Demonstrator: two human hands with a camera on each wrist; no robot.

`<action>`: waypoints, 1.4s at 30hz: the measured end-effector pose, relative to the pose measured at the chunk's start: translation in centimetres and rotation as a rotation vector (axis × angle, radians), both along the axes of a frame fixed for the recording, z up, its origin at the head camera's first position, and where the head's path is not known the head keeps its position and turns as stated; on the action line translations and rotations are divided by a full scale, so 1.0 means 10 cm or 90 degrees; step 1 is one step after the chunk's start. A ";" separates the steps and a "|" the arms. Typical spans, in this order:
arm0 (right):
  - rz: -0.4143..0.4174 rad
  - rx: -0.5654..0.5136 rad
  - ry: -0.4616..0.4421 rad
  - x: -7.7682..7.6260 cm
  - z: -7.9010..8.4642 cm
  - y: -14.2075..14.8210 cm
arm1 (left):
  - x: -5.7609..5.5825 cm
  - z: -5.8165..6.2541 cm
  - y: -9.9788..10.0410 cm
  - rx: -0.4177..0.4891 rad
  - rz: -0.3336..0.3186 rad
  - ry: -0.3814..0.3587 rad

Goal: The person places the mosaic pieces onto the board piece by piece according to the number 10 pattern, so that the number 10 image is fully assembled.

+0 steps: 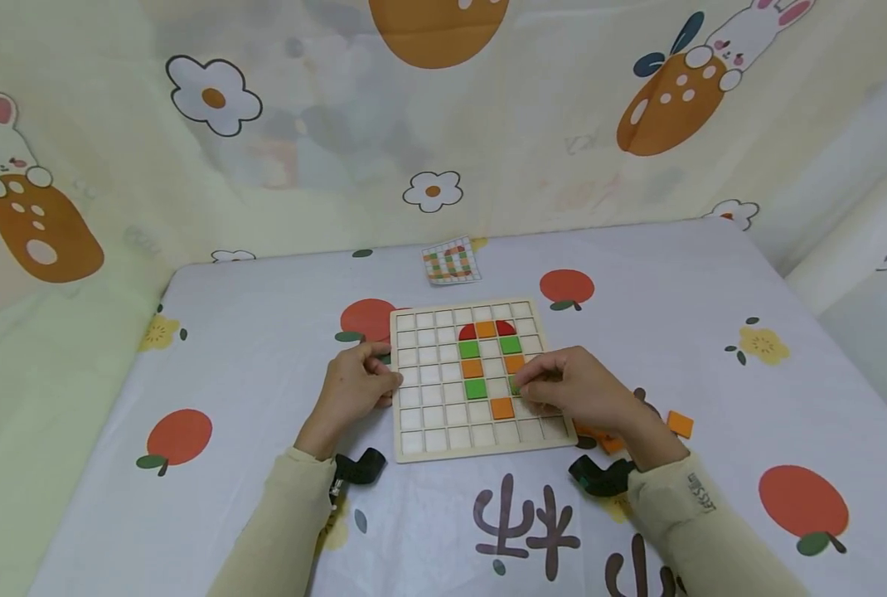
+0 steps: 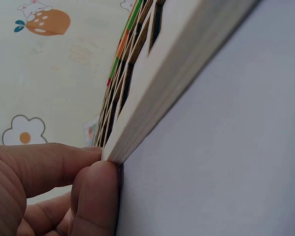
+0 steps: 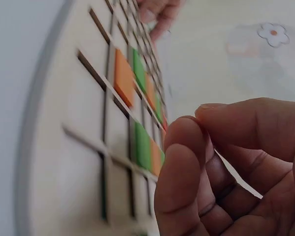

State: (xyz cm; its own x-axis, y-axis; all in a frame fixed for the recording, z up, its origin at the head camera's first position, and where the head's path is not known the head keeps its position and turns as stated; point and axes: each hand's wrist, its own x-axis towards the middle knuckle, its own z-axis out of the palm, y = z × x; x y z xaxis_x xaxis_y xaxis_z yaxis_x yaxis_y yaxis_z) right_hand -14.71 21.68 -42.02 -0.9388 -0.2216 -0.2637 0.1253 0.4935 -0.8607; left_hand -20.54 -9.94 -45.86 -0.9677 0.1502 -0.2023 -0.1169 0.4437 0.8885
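Note:
A wooden grid board [image 1: 406,457] lies on the table, with green, orange and red tiles set in some of its cells. The left hand [image 1: 350,385] is at the board's left edge. In the left wrist view, its thumb and finger [image 2: 95,194] pinch the board's rim. Over the right part of the board, the right hand [image 1: 581,385] has its fingers curled and its fingertips together. No tile shows between them. Close by these fingertips, a green tile [image 3: 143,147] sits in a cell, partly hidden by the hand in the head view. An orange tile [image 1: 501,408] lies one row nearer.
A small card with a coloured grid pattern [image 1: 451,262] lies behind the board. Several loose orange tiles, one of them a separate orange square [image 1: 680,424], lie to the right, partly behind the right wrist. The patterned cloth [image 1: 264,531] covers the table.

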 end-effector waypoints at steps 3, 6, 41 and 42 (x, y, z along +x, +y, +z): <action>-0.021 0.009 0.005 0.05 0.07 0.14 | 0.00 0.00 -0.02 -0.002 0.001 -0.003; -0.038 0.031 0.003 0.12 0.12 0.29 | 0.00 -0.01 -0.05 -0.007 0.006 -0.003; -0.128 0.185 -0.046 0.60 -0.11 0.70 | 0.03 0.02 0.03 -0.017 0.008 -0.007; -0.132 0.186 -0.049 0.60 -0.11 0.69 | 0.03 0.02 0.03 -0.018 0.007 -0.008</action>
